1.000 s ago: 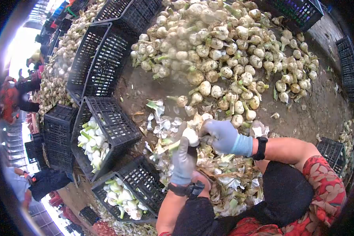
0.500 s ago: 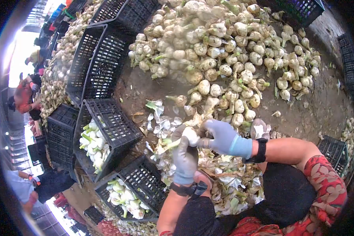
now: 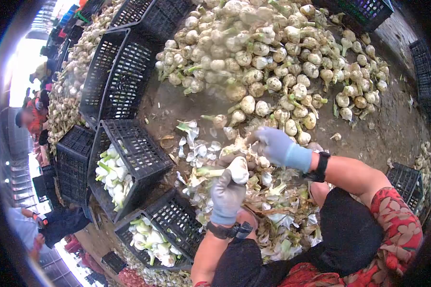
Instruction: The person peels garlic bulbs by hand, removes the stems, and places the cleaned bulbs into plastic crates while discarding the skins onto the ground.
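White bulb (image 3: 238,170), gripped by left hand (image 3: 226,193)

Bare dirt strip (image 3: 177,103) open between bulb heap (image 3: 273,57) and peel pile (image 3: 277,225); crates (image 3: 139,148) block left.

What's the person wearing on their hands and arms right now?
The left hand wears a grey knit glove, the right hand a blue-grey glove with a lighter blue cuff. A black strap circles the left wrist, and a second black strap circles the right. Both forearms are bare. A red floral sleeve covers the right upper arm.
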`<state>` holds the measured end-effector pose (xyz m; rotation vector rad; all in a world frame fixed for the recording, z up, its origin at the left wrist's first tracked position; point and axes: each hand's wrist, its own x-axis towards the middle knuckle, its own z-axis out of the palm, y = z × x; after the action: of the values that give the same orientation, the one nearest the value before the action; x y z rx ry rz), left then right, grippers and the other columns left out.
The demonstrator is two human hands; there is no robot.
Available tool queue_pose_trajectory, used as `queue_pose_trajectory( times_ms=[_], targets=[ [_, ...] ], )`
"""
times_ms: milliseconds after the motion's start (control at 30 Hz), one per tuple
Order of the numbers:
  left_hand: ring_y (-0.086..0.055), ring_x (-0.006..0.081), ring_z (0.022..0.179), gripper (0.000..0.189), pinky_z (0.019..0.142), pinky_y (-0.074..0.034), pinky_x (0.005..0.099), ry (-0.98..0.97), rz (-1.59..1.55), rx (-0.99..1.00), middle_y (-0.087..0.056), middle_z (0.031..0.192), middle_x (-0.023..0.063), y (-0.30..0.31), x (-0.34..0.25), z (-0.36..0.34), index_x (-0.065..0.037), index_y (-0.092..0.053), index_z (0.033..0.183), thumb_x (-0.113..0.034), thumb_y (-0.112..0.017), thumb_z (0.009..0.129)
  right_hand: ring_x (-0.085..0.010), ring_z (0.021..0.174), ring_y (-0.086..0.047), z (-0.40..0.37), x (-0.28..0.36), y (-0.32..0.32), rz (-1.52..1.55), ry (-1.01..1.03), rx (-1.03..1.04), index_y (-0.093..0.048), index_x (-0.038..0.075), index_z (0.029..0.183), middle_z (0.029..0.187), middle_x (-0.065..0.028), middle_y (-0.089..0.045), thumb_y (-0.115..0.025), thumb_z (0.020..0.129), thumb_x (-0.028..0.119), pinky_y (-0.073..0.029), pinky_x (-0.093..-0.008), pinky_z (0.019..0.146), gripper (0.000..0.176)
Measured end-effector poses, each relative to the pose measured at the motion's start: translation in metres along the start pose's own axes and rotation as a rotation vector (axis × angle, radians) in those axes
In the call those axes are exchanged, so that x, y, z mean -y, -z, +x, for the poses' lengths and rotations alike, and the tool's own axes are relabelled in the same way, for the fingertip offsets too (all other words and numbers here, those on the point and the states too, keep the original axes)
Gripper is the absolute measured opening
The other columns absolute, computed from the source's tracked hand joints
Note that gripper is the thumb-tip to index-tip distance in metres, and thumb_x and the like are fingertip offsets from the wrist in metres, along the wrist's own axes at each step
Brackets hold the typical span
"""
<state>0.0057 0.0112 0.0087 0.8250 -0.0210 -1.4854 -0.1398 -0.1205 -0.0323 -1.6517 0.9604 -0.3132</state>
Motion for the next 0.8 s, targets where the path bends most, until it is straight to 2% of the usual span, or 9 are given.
queue_pose_trajectory(
  times_ms=[33,100,200,333,400,533,567,667,800],
  targets=[
    [-0.058,0.0218,0.104,0.036,0.091,-0.048,0.0349,-0.025,-0.007,-0.029,-0.058,0.114,0.0129,0.005,0.001,0.001,-0.003,-0.047,0.121,-0.023,-0.057,0.094,-0.0135,0.086,-0.058,-0.003,-0.001,-0.002,-0.161,0.207,0.009,-0.061,0.001,0.105,0.093,-0.006,-0.063,-0.069,0.084,0.018,-0.048,-0.0275,0.078,0.027],
    [-0.057,0.0226,0.106,0.036,0.093,-0.047,0.0359,-0.052,-0.018,-0.061,-0.058,0.116,0.0137,0.008,0.001,0.0,-0.002,-0.046,0.122,-0.023,-0.056,0.094,-0.0123,0.092,-0.057,-0.013,0.031,0.007,0.022,0.075,0.121,-0.06,0.002,0.107,0.098,-0.0066,-0.062,-0.073,0.082,0.026,-0.047,-0.0274,0.083,0.037],
    [-0.056,0.0238,0.109,0.036,0.098,-0.044,0.0374,-0.14,0.133,-0.053,-0.058,0.116,0.0134,0.004,-0.003,-0.002,0.0,-0.046,0.123,-0.022,-0.052,0.096,-0.0219,0.092,-0.061,-0.02,0.05,0.004,0.284,-0.011,0.215,-0.06,0.001,0.099,0.095,-0.0128,-0.063,-0.081,0.068,0.045,-0.048,-0.0333,0.081,0.058],
    [-0.056,0.0232,0.109,0.036,0.097,-0.044,0.0369,-0.122,0.083,-0.061,-0.058,0.116,0.0133,0.007,-0.003,-0.004,0.0,-0.047,0.124,-0.022,-0.052,0.096,-0.0175,0.085,-0.062,-0.013,0.04,-0.01,0.249,0.029,0.2,-0.06,0.002,0.098,0.092,-0.0105,-0.064,-0.078,0.073,0.042,-0.049,-0.0301,0.075,0.051],
    [-0.057,0.023,0.106,0.037,0.096,-0.044,0.0364,-0.084,0.035,0.001,-0.058,0.116,0.0131,0.008,-0.005,-0.004,0.001,-0.047,0.124,-0.022,-0.052,0.096,-0.0133,0.076,-0.063,-0.012,0.052,-0.002,0.608,-0.351,0.37,-0.06,0.001,0.096,0.089,-0.0096,-0.065,-0.075,0.078,0.035,-0.049,-0.0255,0.067,0.042],
    [-0.058,0.0228,0.103,0.037,0.095,-0.045,0.0353,-0.08,-0.059,-0.034,-0.058,0.115,0.0128,0.009,-0.004,-0.005,0.001,-0.048,0.124,-0.023,-0.053,0.096,-0.0065,0.071,-0.058,-0.016,0.057,0.01,0.889,-0.318,0.362,-0.061,0.002,0.099,0.085,-0.0032,-0.064,-0.073,0.081,0.02,-0.048,-0.0236,0.062,0.029],
    [-0.058,0.0227,0.102,0.037,0.094,-0.046,0.0351,-0.139,0.033,-0.056,-0.058,0.115,0.013,0.004,-0.006,-0.005,0.001,-0.048,0.124,-0.023,-0.053,0.096,-0.0065,0.071,-0.058,-0.017,0.055,0.009,0.885,-0.318,0.364,-0.061,0.002,0.099,0.085,-0.0032,-0.064,-0.073,0.081,0.02,-0.048,-0.0236,0.062,0.029],
    [-0.058,0.0224,0.103,0.037,0.093,-0.046,0.0345,-0.205,0.209,-0.075,-0.059,0.114,0.0132,0.003,-0.005,-0.004,0.0,-0.048,0.123,-0.024,-0.054,0.096,-0.0193,0.083,-0.063,-0.024,0.052,-0.002,0.242,-0.028,0.077,-0.066,0.003,0.095,0.088,-0.0119,-0.066,-0.072,0.079,0.027,-0.05,-0.0321,0.073,0.03],
    [-0.058,0.0229,0.105,0.035,0.092,-0.046,0.0345,-0.275,0.295,-0.076,-0.059,0.115,0.0143,-0.009,-0.005,-0.004,-0.001,-0.048,0.123,-0.022,-0.054,0.095,-0.0224,0.084,-0.063,-0.022,0.053,-0.005,0.326,-0.145,0.192,-0.065,0.001,0.092,0.087,-0.0145,-0.066,-0.071,0.078,0.026,-0.049,-0.0342,0.074,0.03]
  ],
)
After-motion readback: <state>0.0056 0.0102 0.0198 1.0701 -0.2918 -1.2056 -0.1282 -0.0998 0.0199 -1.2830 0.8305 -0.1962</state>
